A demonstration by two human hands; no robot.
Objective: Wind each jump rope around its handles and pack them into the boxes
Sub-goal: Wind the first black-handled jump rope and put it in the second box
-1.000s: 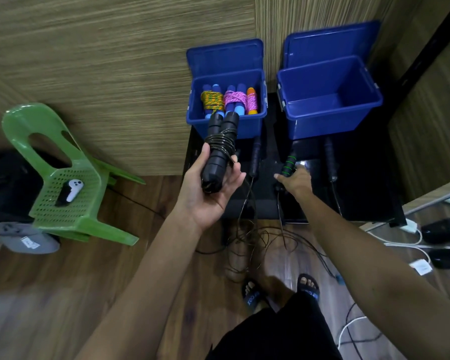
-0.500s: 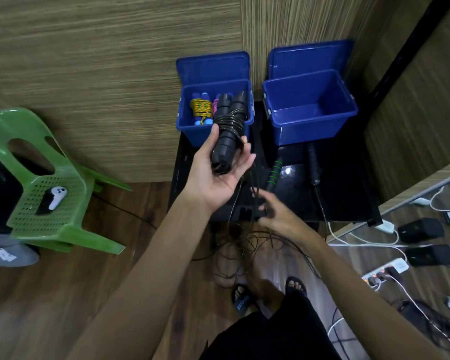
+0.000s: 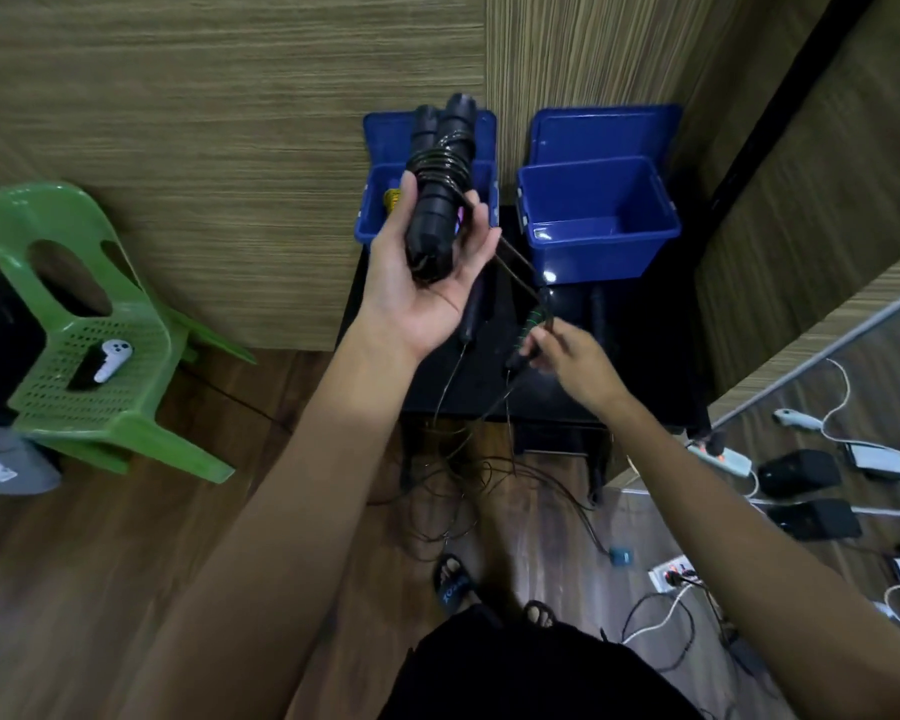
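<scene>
- the left hand (image 3: 427, 283) is turned palm up and holds a black jump rope (image 3: 440, 189) that is wound up around its two handles
- the thumb and the fingers of that hand curl round the sides of the bundle, and the bundle points up and away, in front of the left blue box (image 3: 375, 220)
- the left blue box has its lid up at the back, and a bit of yellow rope (image 3: 392, 199) peeks out inside it; the rest of what is in it is hidden by the hand and the bundle
- the right blue box (image 3: 598, 220) stands just beside the left one, with its lid up too
- both boxes sit at the back of a black table (image 3: 645, 366)
- the right hand (image 3: 575, 363) is lower down over the table and pinches the end of a green and black handle (image 3: 533, 324) with its fingertips
- a thin cord (image 3: 515, 267) runs tight from the bundle down to near the right hand
- two more dark handles (image 3: 471, 314) lie on the table, and their thin ropes (image 3: 463, 485) hang off the front edge in a messy pile on the wood floor
- a green chair (image 3: 89, 330) stands on the left with a white and black controller (image 3: 106, 360) on its seat
</scene>
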